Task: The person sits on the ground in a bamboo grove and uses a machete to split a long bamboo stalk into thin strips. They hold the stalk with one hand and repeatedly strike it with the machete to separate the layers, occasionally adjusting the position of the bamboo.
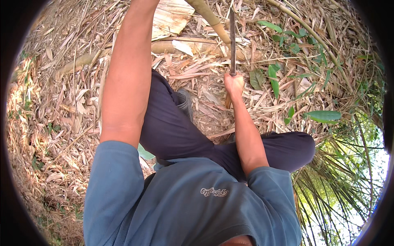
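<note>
My right hand (234, 85) is closed round the handle of a machete (232, 43), whose long dark blade points away from me. Beside the blade, the end of a yellowish bamboo pole (210, 18) comes down at a slant from the top edge. That end meets a thicker pole (199, 47) lying crosswise on the ground, and the blade passes over this pole too. My left arm (128, 78) reaches forward past the top edge, so its hand is out of the picture.
Dry leaves (65, 139) cover the ground. A broad pale husk (170, 18) lies beyond the crosswise pole. Green leafy shoots (274, 78) and a thin curved stem (318, 39) are on the right. My bent legs (176, 119) are close below the machete.
</note>
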`<control>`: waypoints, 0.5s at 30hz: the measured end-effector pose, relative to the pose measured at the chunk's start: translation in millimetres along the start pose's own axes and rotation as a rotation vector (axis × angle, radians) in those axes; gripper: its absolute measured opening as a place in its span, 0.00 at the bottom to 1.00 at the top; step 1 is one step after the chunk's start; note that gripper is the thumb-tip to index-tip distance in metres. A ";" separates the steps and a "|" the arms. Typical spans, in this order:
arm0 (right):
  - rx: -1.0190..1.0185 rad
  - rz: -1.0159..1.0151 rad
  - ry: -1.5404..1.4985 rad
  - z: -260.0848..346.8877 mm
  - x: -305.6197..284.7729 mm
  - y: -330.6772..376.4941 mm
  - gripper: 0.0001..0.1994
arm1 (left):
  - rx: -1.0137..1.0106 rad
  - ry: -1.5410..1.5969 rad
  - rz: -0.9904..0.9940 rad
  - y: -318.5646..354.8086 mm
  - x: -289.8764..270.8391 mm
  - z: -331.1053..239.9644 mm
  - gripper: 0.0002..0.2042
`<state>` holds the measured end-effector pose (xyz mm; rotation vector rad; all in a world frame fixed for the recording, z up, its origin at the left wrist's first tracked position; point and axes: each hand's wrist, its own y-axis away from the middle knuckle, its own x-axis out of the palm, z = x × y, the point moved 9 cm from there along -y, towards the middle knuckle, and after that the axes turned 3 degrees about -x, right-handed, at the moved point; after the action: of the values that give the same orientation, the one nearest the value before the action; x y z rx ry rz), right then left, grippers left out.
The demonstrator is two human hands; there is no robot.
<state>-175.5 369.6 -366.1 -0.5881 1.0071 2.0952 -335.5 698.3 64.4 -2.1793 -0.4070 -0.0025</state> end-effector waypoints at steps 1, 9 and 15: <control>-0.015 -0.003 0.009 -0.2 4.2 -0.1 0.17 | 0.024 -0.015 -0.028 -2.3 -1.9 4.4 0.07; 0.394 0.545 -1.003 -11.9 57.1 17.8 0.11 | -0.177 0.007 0.002 1.5 4.2 12.7 0.08; -0.068 0.031 -0.120 37.0 -25.7 -9.8 0.14 | -0.037 -0.062 -0.057 0.7 8.9 11.3 0.09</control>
<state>-154.9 392.9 -332.1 -0.4763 0.8861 2.1718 -328.5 709.4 58.3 -2.2077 -0.5077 0.0268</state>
